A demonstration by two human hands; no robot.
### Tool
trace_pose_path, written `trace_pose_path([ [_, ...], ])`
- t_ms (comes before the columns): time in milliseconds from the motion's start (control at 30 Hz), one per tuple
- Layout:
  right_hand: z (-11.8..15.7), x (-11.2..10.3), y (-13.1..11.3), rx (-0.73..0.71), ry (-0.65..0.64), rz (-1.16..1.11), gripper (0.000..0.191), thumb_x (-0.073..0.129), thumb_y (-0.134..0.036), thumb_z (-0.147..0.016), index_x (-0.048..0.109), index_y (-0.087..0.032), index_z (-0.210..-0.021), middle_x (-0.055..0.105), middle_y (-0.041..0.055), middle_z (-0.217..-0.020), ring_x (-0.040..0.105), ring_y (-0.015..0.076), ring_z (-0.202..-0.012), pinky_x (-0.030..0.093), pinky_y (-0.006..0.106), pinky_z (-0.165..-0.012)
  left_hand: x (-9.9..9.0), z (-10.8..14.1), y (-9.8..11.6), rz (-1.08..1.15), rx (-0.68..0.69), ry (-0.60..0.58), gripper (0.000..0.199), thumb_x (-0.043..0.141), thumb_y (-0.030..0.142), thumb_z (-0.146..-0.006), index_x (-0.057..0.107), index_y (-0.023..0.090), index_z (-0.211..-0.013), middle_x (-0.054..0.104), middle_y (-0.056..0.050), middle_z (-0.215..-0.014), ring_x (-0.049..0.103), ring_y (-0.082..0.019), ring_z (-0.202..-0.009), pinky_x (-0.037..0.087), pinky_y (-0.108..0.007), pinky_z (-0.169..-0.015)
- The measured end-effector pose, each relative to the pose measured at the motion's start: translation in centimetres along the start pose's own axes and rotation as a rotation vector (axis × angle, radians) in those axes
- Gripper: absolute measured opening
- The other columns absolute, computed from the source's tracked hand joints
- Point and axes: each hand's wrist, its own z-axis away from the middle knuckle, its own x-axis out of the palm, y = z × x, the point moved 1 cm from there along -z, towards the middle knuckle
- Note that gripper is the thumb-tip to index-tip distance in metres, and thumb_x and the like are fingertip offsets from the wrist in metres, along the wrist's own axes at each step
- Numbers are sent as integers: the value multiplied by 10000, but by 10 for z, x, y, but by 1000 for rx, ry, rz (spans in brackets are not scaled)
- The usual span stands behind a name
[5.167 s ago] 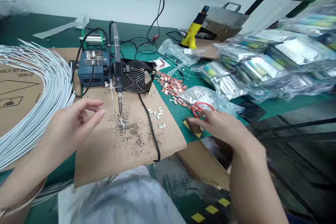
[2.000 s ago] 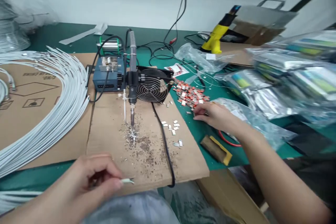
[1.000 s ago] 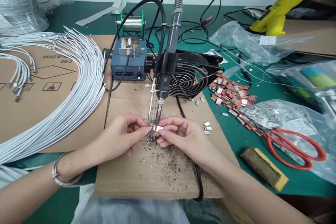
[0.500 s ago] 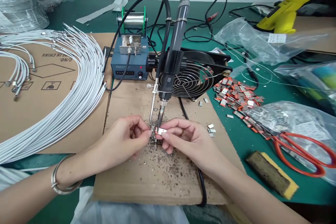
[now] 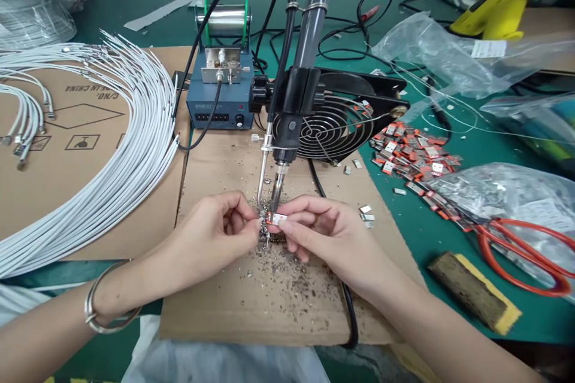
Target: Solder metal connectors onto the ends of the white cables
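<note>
Two seconds ago the right hand [image 5: 330, 230] was by the pile of orange connectors [image 5: 413, 152]; now both hands meet mid-frame under the soldering iron [image 5: 299, 96]. The right hand's thumb and forefinger are closed on one orange-and-metal connector [image 5: 279, 219], right at the iron's tip. The left hand [image 5: 224, 224] is pinched nearly shut, apparently on a white cable end [image 5: 261, 221] that barely shows. Compared with half a second ago, the grip matches.

The cardboard [image 5: 215, 311] ends at bottom centre; between that edge and the hands is open room strewn with specks. At right, a strip of green surface [image 5: 415, 239] separates the cardboard from the sponge [image 5: 474, 293] and scissors [image 5: 525, 254].
</note>
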Motion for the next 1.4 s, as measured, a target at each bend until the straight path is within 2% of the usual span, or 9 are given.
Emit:
trace_pose_path([
  [267, -1, -1, -3, -19, 5, -6, 181, 756, -246, -616, 659, -158, -741, 658, -5, -588, 484, 26, -404, 360, 109, -348, 1, -1, 2, 3, 28, -3, 90, 536, 227, -800, 544, 172, -730, 472, 61, -571, 426, -44, -453, 359, -140, -409],
  [567, 0, 0, -4, -41, 3, -7, 116, 740, -220, -626, 676, -177, -713, 649, -9, -557, 462, 36, -403, 358, 137, -364, -1, -1, 2, 0, -7, -24, 99, 537, 253, -799, 552, 169, -749, 460, 51, -570, 415, -63, -477, 383, -155, -419],
  [867, 0, -1, -2, -61, -8, -22, 87, 730, -209, -658, 690, -195, -734, 693, -5, -624, 516, 33, -448, 374, 122, -402, -2, 0, 4, 3, 3, -26, 91, 544, 240, -791, 549, 175, -729, 458, 59, -555, 422, -53, -456, 376, -144, -408],
  [1033, 0, -1, -3, -80, 3, 7, 107, 735, -226, -645, 683, -186, -729, 695, 10, -634, 540, 59, -458, 393, 154, -401, -2, -3, 5, -10, 11, -19, 98, 545, 236, -786, 534, 169, -716, 445, 65, -542, 419, -51, -440, 368, -145, -401],
  [1167, 1, 1, -4, -78, 60, 51, 138, 744, -227, -616, 678, -178, -727, 673, 10, -593, 520, 66, -434, 382, 164, -374, -2, -5, 2, -38, 20, -17, 106, 540, 247, -786, 535, 166, -718, 415, 66, -531, 399, -59, -447, 369, -150, -402],
  [1400, 0, 3, -5, -67, 64, 48, 122, 732, -219, -598, 679, -181, -702, 637, -11, -539, 456, 45, -387, 352, 158, -348, -3, -5, -1, -63, 26, -19, 110, 533, 256, -789, 528, 174, -716, 404, 67, -523, 405, -67, -457, 365, -152, -400],
])
